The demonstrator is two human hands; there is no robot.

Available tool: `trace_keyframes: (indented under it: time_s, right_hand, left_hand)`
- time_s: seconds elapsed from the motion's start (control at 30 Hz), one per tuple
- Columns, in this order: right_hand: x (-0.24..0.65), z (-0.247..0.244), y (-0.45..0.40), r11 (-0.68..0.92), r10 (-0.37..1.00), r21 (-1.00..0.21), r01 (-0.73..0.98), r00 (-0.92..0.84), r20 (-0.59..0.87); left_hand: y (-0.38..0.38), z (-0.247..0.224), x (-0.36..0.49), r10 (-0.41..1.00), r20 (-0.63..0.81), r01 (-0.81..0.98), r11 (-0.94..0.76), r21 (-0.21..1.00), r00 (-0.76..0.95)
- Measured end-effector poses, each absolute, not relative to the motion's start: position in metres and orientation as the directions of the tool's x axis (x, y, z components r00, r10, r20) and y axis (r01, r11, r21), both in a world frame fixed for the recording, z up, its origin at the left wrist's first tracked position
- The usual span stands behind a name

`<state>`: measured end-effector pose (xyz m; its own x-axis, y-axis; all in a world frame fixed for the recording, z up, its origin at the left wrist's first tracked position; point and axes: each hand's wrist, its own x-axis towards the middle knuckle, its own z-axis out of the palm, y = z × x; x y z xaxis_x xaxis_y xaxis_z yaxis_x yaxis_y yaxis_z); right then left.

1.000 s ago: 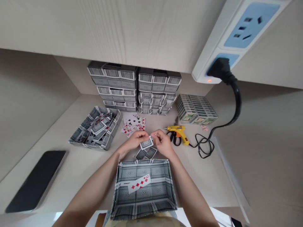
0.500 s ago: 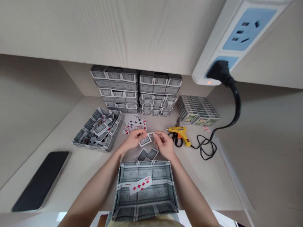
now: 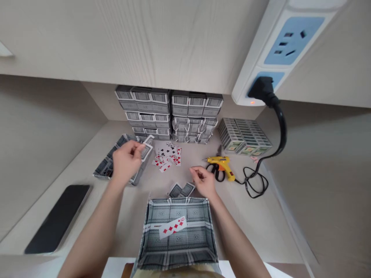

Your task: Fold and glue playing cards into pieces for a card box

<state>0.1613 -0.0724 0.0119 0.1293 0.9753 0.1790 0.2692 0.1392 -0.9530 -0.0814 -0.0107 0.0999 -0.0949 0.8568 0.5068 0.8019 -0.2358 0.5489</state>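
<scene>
My left hand (image 3: 127,160) is raised over the left box made of playing cards (image 3: 107,160), and its thumb and fingers pinch a grey-backed playing card (image 3: 147,153). A second white-edged flap or piece shows just above it; I cannot tell whether it is joined. My right hand (image 3: 203,179) hovers near the table with fingers curled together and nothing visible in them. Just left of it lie two grey-backed cards (image 3: 188,189). Closest to me, a larger open box made of cards (image 3: 179,210) contains a six-of-diamonds strip (image 3: 173,227).
Cut card pieces (image 3: 165,156) lie face up mid-table. A yellow glue gun (image 3: 222,165) rests over black scissors (image 3: 219,175) at right, its cord coiled. Stacked card boxes (image 3: 150,106) and packed decks (image 3: 243,135) stand behind. A phone (image 3: 59,218) lies left; a power strip (image 3: 261,69) hangs above.
My left hand has moved left with the card, away from my right hand, to above the left box. My right hand has let go of the card. Red-marked pieces show more fully mid-table.
</scene>
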Motion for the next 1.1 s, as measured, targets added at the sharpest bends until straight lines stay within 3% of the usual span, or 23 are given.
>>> trace_keyframes:
  time_s: [0.07,0.17,0.23,0.3,0.43,0.6,0.73,0.93,1.1]
  right_hand:
    - [0.163,0.013,-0.072,0.146,0.971,-0.947,0.285,0.142,0.192]
    - [0.169,0.017,-0.072,0.16,0.964,-0.943,0.291,0.162,0.213]
    - [0.172,0.019,-0.071,0.164,0.959,-0.937,0.307,0.173,0.224]
    - [0.174,0.021,-0.07,0.164,0.954,-0.926,0.34,0.183,0.236]
    - [0.18,0.021,-0.07,0.172,0.944,-0.899,0.402,0.196,0.267]
    - [0.194,0.026,-0.07,0.131,0.89,-0.872,0.471,0.331,0.312]
    - [0.212,0.034,-0.069,0.051,0.793,-0.866,0.498,0.508,0.338]
    - [0.225,0.041,-0.07,0.02,0.723,-0.886,0.462,0.606,0.332]
    - [0.221,0.041,-0.07,0.026,0.744,-0.849,0.528,0.557,0.369]
  left_hand:
    - [-0.011,0.106,-0.099,0.831,0.547,0.9,-0.155,0.408,-0.105]
    - [-0.014,0.108,-0.119,0.809,0.581,0.995,-0.098,-0.011,0.086]
    - [-0.016,0.103,-0.127,0.846,0.487,0.966,-0.112,-0.235,0.217]
    - [-0.016,0.096,-0.131,0.893,0.352,0.932,-0.164,-0.323,0.279]
    - [-0.013,0.085,-0.134,0.935,0.233,0.951,-0.216,-0.22,0.266]
    - [-0.015,0.101,-0.12,0.925,0.33,0.981,-0.19,-0.025,0.188]
    - [-0.014,0.11,-0.087,0.885,0.37,0.928,-0.351,0.127,0.284]
    - [0.011,0.083,-0.027,0.838,0.084,0.818,-0.545,0.181,0.54]
    - [0.013,0.072,-0.003,0.707,-0.266,0.744,-0.542,0.39,0.655]
